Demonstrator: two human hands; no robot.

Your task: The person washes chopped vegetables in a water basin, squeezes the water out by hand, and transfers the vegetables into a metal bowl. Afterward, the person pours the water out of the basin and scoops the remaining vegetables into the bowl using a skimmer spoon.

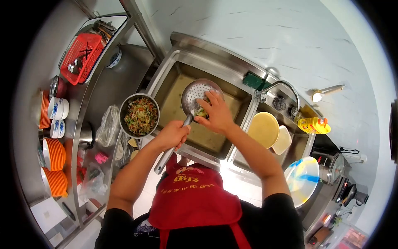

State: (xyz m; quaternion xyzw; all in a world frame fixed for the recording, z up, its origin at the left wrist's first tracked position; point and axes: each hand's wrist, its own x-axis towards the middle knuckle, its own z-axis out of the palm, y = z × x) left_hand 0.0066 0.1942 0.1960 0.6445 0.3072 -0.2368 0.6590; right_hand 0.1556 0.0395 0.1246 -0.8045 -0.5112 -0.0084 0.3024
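Note:
My left hand (176, 135) is wrapped round the long handle of a perforated strainer ladle (194, 92), whose bowl is over the left sink basin (172, 110). Inside the bowl, my right hand (216, 111) rests with its fingers spread against a small heap of chopped vegetables (202, 113). Part of that heap is hidden under the fingers. To the left of the ladle, a metal bowl (122, 120) full of mixed chopped vegetables (141, 116) stands at the sink's left edge. Shallow, cloudy water seems to cover the basin's bottom.
A faucet (286, 85) arches over the right basin, which holds a yellowish round bowl (263, 129) and a pale container (282, 140). A yellow bottle (314, 125) and a large white basin (302, 182) are at right. Shelving at left carries orange bowls (54, 154) and a red basket (85, 47).

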